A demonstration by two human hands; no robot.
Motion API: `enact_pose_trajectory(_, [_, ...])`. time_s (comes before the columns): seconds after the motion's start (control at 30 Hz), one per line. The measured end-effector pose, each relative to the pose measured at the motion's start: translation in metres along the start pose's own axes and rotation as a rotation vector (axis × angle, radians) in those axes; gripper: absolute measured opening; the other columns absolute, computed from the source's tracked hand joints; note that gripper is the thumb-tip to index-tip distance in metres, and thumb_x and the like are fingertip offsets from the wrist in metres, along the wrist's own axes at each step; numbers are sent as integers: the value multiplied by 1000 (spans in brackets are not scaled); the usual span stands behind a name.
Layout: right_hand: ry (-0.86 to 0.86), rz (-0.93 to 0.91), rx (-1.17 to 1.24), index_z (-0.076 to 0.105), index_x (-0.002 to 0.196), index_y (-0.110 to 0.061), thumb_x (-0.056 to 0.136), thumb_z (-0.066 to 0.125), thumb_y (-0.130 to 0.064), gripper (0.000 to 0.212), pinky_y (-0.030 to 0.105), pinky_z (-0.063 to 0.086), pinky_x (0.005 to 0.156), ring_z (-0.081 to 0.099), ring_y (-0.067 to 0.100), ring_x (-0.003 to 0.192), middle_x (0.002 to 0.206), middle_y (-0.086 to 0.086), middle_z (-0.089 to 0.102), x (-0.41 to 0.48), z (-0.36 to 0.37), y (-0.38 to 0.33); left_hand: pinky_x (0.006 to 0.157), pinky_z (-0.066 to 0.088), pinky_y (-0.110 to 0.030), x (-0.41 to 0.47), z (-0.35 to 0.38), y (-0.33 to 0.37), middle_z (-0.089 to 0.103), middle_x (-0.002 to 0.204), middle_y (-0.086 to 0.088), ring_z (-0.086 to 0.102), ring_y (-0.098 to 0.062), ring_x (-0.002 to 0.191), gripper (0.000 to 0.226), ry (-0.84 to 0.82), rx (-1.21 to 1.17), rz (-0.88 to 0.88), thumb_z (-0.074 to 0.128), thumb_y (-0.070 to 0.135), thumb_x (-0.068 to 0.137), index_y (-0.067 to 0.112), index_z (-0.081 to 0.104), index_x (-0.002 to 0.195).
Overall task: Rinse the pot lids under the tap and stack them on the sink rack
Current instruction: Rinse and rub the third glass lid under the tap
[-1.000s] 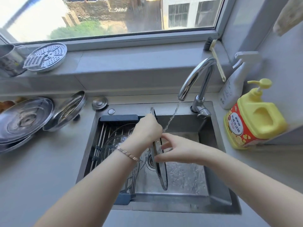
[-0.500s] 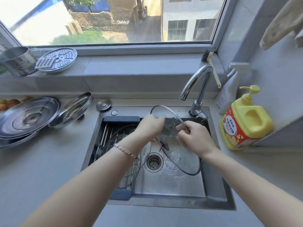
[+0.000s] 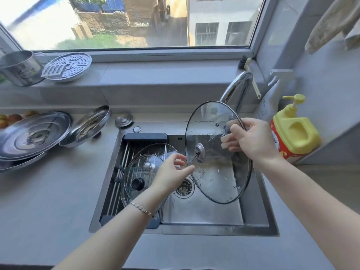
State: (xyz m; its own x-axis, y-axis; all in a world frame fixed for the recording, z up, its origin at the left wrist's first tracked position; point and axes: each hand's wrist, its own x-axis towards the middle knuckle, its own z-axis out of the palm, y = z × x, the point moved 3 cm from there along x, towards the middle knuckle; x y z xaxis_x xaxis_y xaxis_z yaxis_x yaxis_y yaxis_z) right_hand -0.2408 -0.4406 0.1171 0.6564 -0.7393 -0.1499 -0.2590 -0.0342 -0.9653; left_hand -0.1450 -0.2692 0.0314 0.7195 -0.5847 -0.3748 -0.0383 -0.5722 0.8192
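A large glass pot lid with a metal rim stands tilted above the sink basin, its underside facing me. My right hand grips its upper right rim. My left hand hovers just left of the lid, fingers loosely curled, holding nothing. Two glass lids lie overlapping on the sink rack in the left half of the sink. The tap arches behind the held lid; no water stream shows.
Steel lids and a tilted steel lid rest on the counter at left. A yellow soap pump bottle and a spray bottle stand right of the sink. The drain lies under the lid.
The lid turned from edge-on under running water to flat-facing me. The water stream is gone. My left hand let go of the lid and my right hand now holds its rim.
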Motion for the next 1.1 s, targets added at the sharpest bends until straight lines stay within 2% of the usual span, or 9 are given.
enact_pose_trajectory(0.23, [27,25,49,58,80,-15,90,48,-4,18,21,51,41,65,17,45,63,13,67,-7,-6,2,67,41,-14,5,14,5,60,82,10,57,-8,82,6,70,-37,83,60,23,90,19,58,84])
enact_pose_trajectory(0.37, [54,7,44,57,80,-17,91,50,-5,18,21,51,41,66,17,46,64,13,67,-11,-7,2,81,48,-29,3,5,5,55,80,11,53,-8,78,18,-35,-164,54,59,21,89,20,54,72])
enact_pose_trajectory(0.5, [42,2,67,58,79,-16,91,50,-6,17,21,51,41,66,18,46,53,5,67,-15,4,-2,98,45,-50,6,-6,2,60,108,6,55,-19,109,29,-55,-172,29,73,24,77,17,46,67])
enact_pose_trajectory(0.6, [33,-13,87,57,79,-16,92,49,-6,18,21,51,41,65,16,44,50,1,67,-16,13,-10,104,38,-38,6,-9,0,51,136,2,49,-19,125,35,-58,-146,51,79,26,70,11,49,76])
enact_pose_trajectory(0.67, [26,-27,104,57,81,-15,92,48,-6,18,21,52,41,65,16,44,50,1,67,-17,19,-15,95,37,-26,6,-15,0,55,124,3,50,-15,120,37,-19,-158,68,80,23,70,10,45,76])
enact_pose_trajectory(0.77, [15,-20,137,57,85,-15,93,46,-5,17,21,53,42,66,16,46,52,2,68,-16,34,-18,79,42,-26,8,-34,-2,52,94,1,49,-14,90,42,52,-120,110,82,22,66,14,41,65])
enact_pose_trajectory(0.9, [-34,39,187,56,87,-15,95,44,-7,16,21,52,43,68,19,50,57,4,70,-11,71,-2,77,40,-24,16,-70,-21,64,94,-6,51,-5,93,52,117,-1,108,84,19,63,17,33,56])
enact_pose_trajectory(1.0, [-60,142,231,53,89,-12,97,42,-7,14,22,54,46,68,17,51,60,6,69,-7,106,22,63,36,-18,28,-94,-43,55,80,3,42,7,69,49,99,77,48,83,17,63,17,35,56])
enact_pose_trajectory(1.1, [-29,240,259,52,87,-13,98,41,-9,16,22,55,48,68,14,50,72,14,67,-1,138,52,60,39,-26,48,-109,-67,50,64,1,48,-12,61,48,29,159,-30,82,15,63,18,34,57])
